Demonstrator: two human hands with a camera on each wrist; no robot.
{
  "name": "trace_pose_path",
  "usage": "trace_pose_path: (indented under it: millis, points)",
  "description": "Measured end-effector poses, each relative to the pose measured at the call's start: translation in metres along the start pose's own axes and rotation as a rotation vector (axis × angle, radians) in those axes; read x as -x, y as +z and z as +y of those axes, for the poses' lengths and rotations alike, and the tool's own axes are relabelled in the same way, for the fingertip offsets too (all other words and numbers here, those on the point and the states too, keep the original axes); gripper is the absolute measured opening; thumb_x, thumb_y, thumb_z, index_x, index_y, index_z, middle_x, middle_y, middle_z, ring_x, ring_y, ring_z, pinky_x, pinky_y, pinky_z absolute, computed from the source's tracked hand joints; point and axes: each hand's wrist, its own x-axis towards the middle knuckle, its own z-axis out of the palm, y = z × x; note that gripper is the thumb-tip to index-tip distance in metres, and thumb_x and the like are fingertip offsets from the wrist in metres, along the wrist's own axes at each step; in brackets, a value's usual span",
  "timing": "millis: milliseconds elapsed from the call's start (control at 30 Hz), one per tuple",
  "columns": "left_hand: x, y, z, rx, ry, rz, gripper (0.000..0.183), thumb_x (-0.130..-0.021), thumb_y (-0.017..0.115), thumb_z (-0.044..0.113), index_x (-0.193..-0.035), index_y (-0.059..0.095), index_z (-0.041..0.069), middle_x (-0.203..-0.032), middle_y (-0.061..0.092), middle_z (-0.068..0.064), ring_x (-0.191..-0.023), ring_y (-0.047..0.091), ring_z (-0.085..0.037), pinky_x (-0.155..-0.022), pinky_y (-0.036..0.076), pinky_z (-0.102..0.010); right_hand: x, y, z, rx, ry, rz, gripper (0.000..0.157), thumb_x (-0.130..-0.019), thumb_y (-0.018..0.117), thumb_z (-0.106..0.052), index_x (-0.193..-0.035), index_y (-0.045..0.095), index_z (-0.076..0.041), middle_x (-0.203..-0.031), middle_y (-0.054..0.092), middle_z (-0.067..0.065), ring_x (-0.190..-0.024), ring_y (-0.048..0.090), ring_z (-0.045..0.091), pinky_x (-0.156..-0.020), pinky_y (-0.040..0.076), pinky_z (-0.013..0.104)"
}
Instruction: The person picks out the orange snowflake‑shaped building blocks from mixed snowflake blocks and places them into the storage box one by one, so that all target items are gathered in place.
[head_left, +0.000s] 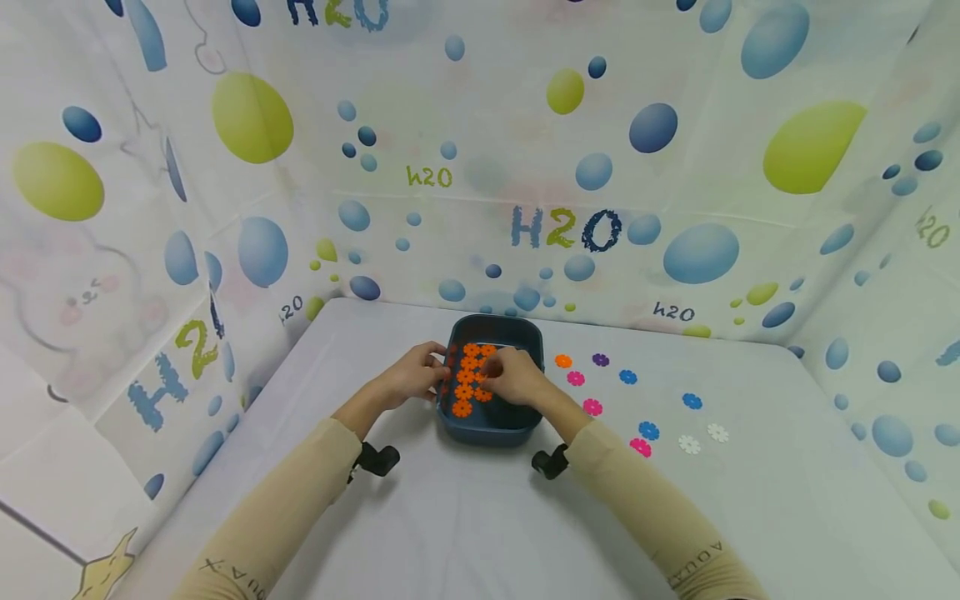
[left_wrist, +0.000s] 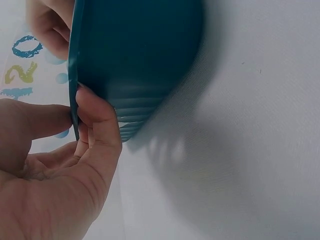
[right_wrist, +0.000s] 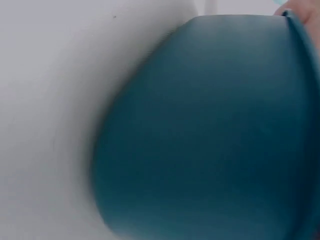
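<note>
A dark blue plastic basin (head_left: 491, 435) stands on the white tabletop. My left hand (head_left: 412, 372) holds its left rim; in the left wrist view the thumb (left_wrist: 50, 120) lies on one side of the wall and curled fingers (left_wrist: 102, 125) on the other. Inside the basin, orange flower-shaped pieces (head_left: 462, 408) lie in rows along the left part. My right hand (head_left: 513, 377) reaches in over the right rim, fingers bent, fingertips right at the orange pieces. I cannot tell whether it pinches one. The right wrist view is filled by the basin's outer wall (right_wrist: 200, 125).
Right of the basin lie scattered loose flower pieces: an orange one (head_left: 563, 361), a purple one (head_left: 601, 360), several pink (head_left: 592, 407) and blue ones (head_left: 648, 431), and two white ones (head_left: 717, 432). A patterned curtain (head_left: 480, 167) surrounds the table at the back and sides.
</note>
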Motion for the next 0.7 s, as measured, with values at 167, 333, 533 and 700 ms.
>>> trace_pose_path:
  millis: [167, 333, 533, 700]
  points:
    - [0.000, 0.000, 0.000, -0.003, -0.001, 0.007, 0.046, -0.108, 0.047, 0.006, -0.150, 0.033, -0.006, -0.112, 0.056, -0.027, -0.097, 0.061, -0.036, -0.073, 0.059, -0.035, 0.014, -0.017, 0.004, -0.029, -0.042, -0.001, 0.022, -0.094, 0.074, -0.013, -0.113, 0.072, -0.001, -0.107, 0.072, 0.008, -0.096, 0.066, 0.022, -0.088, 0.057, 0.038]
    - [-0.002, 0.000, -0.002, 0.000, 0.003, 0.008, 0.046, -0.108, 0.047, 0.006, -0.150, 0.034, -0.006, -0.111, 0.056, -0.025, -0.097, 0.062, -0.036, -0.074, 0.059, -0.036, 0.030, -0.038, 0.016, -0.075, -0.057, -0.014, 0.023, -0.095, 0.073, -0.017, -0.114, 0.072, -0.005, -0.110, 0.072, 0.007, -0.098, 0.065, 0.022, -0.088, 0.057, 0.038]
    - [-0.002, -0.001, -0.001, 0.000, 0.001, 0.011, 0.045, -0.108, 0.047, 0.007, -0.149, 0.034, -0.006, -0.111, 0.056, -0.026, -0.096, 0.062, -0.035, -0.074, 0.059, -0.036, 0.041, -0.060, 0.041, -0.088, -0.051, 0.018, 0.025, -0.097, 0.071, -0.019, -0.117, 0.071, -0.004, -0.113, 0.070, 0.009, -0.103, 0.064, 0.027, -0.087, 0.057, 0.039]
    - [-0.002, 0.000, -0.001, -0.009, -0.008, 0.013, 0.045, -0.108, 0.047, 0.007, -0.149, 0.034, -0.006, -0.112, 0.057, -0.026, -0.096, 0.061, -0.034, -0.075, 0.059, -0.037, 0.045, -0.071, 0.068, -0.080, 0.001, 0.054, 0.028, -0.099, 0.068, -0.020, -0.120, 0.070, -0.002, -0.113, 0.070, 0.011, -0.101, 0.065, 0.028, -0.084, 0.057, 0.038]
